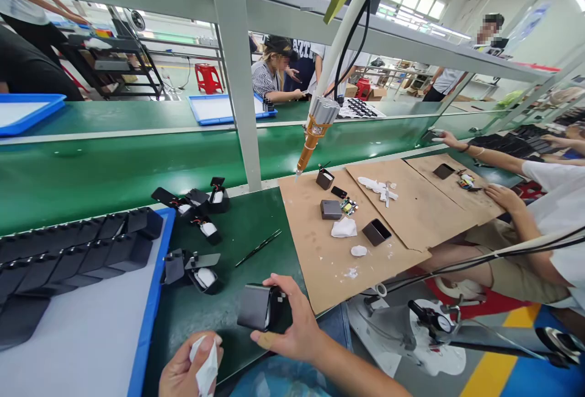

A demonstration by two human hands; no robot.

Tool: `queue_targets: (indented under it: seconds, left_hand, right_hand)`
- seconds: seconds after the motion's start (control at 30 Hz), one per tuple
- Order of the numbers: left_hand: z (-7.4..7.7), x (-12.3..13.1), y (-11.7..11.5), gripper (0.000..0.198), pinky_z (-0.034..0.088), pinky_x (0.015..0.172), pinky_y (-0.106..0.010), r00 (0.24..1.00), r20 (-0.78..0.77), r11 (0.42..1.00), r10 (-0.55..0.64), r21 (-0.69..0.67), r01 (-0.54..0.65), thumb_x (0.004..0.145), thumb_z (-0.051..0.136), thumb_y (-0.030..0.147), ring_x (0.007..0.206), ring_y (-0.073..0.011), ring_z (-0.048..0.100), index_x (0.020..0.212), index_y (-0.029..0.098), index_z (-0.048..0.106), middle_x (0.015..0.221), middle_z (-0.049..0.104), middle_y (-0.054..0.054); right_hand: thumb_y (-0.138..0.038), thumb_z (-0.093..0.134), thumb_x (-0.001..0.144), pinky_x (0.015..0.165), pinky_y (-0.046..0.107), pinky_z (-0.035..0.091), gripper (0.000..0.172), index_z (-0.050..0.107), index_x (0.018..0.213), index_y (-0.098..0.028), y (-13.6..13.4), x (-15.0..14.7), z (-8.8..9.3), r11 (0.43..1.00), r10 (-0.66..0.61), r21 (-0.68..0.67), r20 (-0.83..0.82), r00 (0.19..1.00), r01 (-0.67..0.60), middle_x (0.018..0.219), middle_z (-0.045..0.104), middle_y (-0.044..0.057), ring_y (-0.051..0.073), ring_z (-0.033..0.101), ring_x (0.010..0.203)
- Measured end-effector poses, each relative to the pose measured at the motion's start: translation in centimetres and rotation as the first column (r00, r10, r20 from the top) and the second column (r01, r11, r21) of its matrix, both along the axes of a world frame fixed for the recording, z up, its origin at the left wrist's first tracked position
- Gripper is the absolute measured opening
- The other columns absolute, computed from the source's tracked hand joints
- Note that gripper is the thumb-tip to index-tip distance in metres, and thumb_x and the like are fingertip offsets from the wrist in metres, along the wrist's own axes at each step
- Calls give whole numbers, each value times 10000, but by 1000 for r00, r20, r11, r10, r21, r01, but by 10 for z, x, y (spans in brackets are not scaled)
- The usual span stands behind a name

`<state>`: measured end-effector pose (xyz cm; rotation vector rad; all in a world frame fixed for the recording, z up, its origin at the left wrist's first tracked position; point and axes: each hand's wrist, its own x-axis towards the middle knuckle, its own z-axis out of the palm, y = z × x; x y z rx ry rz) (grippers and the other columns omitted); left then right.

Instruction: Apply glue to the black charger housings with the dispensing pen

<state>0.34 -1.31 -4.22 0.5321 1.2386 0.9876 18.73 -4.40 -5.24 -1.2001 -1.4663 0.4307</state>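
My right hand (297, 324) grips a black plastic box (256, 307) by its right end, thumb below and fingers along the top, over the green bench. Its inner side is partly hidden by my fingers. In my left hand (189, 363), lower and further left, a crumpled white wipe (206, 368) is pinched between thumb and fingers. Beyond the hands, several opened black boxes with white parts inside (205, 278) lie on the bench. A pair of dark tweezers (258, 248) rests between them and the brown cardboard.
A blue-rimmed tray (150, 318) with rows of black boxes (82, 257) stands at left. Brown cardboard (301, 245) at right bears a circuit board (349, 206), casings (376, 232) and white wipes (344, 228). An orange-bodied dispensing tool (313, 132) hangs above. A co-worker's hand (505, 197) is further right.
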Motion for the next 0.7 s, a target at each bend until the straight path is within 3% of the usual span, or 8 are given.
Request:
queue_targets:
  seconds: [0.1, 0.17, 0.27, 0.37, 0.53, 0.7]
  left_hand:
    - [0, 2, 8, 585, 380, 388, -170, 999, 38, 999, -32, 38, 31, 507, 858, 577, 424, -91, 450, 888, 157, 712, 480, 523, 24]
    - [2, 5, 12, 741, 482, 484, -194, 995, 96, 992, -31, 124, 19, 446, 860, 620, 566, -137, 567, 1023, 187, 691, 654, 645, -8]
    - [5, 8, 17, 752, 559, 626, -241, 986, 167, 985, 23, 164, -51, 405, 865, 606, 794, -210, 647, 1010, 209, 658, 905, 717, -40]
    - [1, 6, 19, 619, 585, 694, -332, 988, 148, 996, 38, 78, -50, 436, 885, 504, 846, -271, 667, 902, 205, 610, 844, 725, -44]
    - [-5, -2, 14, 562, 583, 651, -253, 996, 65, 996, 62, 54, -66, 470, 910, 467, 722, -189, 662, 839, 204, 577, 774, 708, -9]
    - [4, -1, 7, 560, 482, 453, -150, 993, -55, 993, 105, 57, -101, 383, 925, 506, 518, -101, 561, 697, 171, 603, 621, 636, 26]
  right_hand:
    - [-394, 755, 723, 927, 369, 544, 875, 276, 1448, -287, 1, 0, 0, 1000, 14, 12, 9, 1000, -14, 1224, 600, 95, 221, 628, 1085]
    - [-391, 754, 724, 930, 365, 543, 871, 281, 1447, -285, 1, 0, 1, 1000, 18, 18, 11, 1000, -18, 1223, 602, 94, 217, 627, 1088]
    - [-389, 758, 721, 934, 356, 542, 871, 285, 1445, -280, 1, 1, 2, 1000, 21, 23, 17, 1000, -21, 1226, 604, 93, 211, 626, 1091]
    - [-399, 757, 724, 926, 342, 545, 873, 283, 1445, -273, 1, 1, 3, 1000, 21, 21, 33, 999, -22, 1233, 604, 97, 205, 627, 1092]
    - [-406, 759, 724, 918, 341, 547, 878, 284, 1447, -256, 2, 0, 3, 999, 7, 40, 61, 998, -10, 1215, 616, 105, 207, 624, 1091]
    - [-425, 757, 727, 925, 350, 546, 884, 274, 1450, -263, 2, 0, 4, 999, 8, 50, 75, 997, -12, 1230, 614, 107, 209, 620, 1106]
